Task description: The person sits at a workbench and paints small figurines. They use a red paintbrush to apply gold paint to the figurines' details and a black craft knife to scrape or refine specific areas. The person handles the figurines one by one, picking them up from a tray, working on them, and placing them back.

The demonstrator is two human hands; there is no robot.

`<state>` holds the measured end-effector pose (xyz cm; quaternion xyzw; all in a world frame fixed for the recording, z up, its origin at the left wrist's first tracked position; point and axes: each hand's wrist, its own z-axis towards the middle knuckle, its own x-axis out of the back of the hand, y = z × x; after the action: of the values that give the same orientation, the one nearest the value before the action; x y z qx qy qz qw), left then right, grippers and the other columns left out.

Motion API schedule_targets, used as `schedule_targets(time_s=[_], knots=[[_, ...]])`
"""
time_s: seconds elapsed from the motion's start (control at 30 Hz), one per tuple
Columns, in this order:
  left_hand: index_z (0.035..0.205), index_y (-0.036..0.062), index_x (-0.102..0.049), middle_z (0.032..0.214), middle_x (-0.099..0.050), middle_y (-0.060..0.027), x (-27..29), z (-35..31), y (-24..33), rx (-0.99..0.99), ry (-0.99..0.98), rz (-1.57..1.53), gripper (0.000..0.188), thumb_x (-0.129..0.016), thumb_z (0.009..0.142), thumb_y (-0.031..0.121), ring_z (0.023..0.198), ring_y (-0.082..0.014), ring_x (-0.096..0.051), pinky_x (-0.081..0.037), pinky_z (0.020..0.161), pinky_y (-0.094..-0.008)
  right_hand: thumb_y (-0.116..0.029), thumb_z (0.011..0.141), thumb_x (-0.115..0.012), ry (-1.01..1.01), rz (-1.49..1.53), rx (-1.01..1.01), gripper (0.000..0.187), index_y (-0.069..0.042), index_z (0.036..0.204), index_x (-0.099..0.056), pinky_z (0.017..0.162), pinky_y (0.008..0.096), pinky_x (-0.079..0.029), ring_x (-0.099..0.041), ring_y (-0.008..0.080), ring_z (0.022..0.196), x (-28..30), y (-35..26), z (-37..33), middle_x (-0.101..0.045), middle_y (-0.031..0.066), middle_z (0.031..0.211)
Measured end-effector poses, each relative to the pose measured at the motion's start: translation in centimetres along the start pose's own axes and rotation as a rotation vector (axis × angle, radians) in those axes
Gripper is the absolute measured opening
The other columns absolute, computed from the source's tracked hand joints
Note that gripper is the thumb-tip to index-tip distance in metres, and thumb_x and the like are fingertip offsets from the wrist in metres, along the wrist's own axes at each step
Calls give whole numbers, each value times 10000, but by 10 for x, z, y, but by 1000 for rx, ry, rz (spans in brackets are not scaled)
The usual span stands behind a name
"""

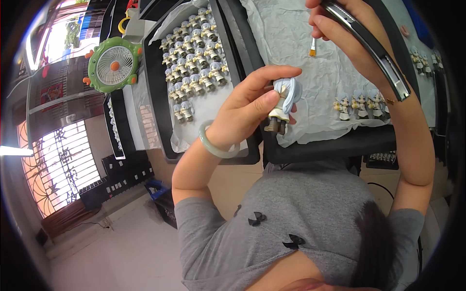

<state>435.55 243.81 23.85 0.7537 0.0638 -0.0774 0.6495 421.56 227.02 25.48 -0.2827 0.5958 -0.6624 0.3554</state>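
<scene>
My left hand is closed around a small figurine with long pale-blue hair, a white and yellow outfit and dark boots. Its thumb presses the figurine's side, and the forefinger reaches over its head. At the upper right, my right hand is closed on a small paintbrush, whose flat orange-brown bristles point down; its handle is mostly hidden by the fingers. The brush is apart from the figurine, farther off over the white paper. A black curved band cuts across the view of my right hand and wrist.
A black tray on the left holds rows of similar figurines. Several more figurines lie on the paper-lined tray before me. A green fan stands at the far left. Another tray edge shows beside it.
</scene>
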Motion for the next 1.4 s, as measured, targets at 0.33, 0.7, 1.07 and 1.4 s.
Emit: schedule_targets(time_s=[0.33, 0.7, 1.07, 1.4], knots=[[1295, 11, -279, 1149, -454, -141, 0, -7, 2, 19, 29, -344, 759, -582, 674, 324, 696, -218, -554, -481, 561, -284, -43, 757, -506, 27, -149, -1, 137, -17, 884, -463, 613, 210, -439, -519, 76, 661, -6, -1, 7, -516, 36, 742], [1287, 63, -267, 1218, -396, -211, -6, -8, -3, -90, 54, -162, 878, -660, 503, 98, 805, -199, -536, -468, 693, -288, -43, 765, -506, 13, -156, -37, 129, -17, 882, -459, 610, 210, -438, -531, 79, 656, -9, -2, 7, -517, 41, 739], [1121, 32, -384, 1006, -424, -129, 4, -8, -10, -475, 76, 796, 685, -676, 508, 119, 880, -239, -441, -379, 772, -322, -41, 762, -498, 3, -169, -41, 123, -18, 875, -456, 616, 211, -434, -529, 81, 661, -10, -2, 8, -520, 45, 743], [969, -5, -513, 826, -462, -99, 1, -8, -9, -438, 165, 1087, 668, -785, 447, 310, 737, -234, -463, -387, 649, -310, -21, 763, -491, 90, -315, 105, 104, -19, 862, -460, 614, 209, -441, -530, 79, 658, -17, 14, 5, -530, 49, 740]])
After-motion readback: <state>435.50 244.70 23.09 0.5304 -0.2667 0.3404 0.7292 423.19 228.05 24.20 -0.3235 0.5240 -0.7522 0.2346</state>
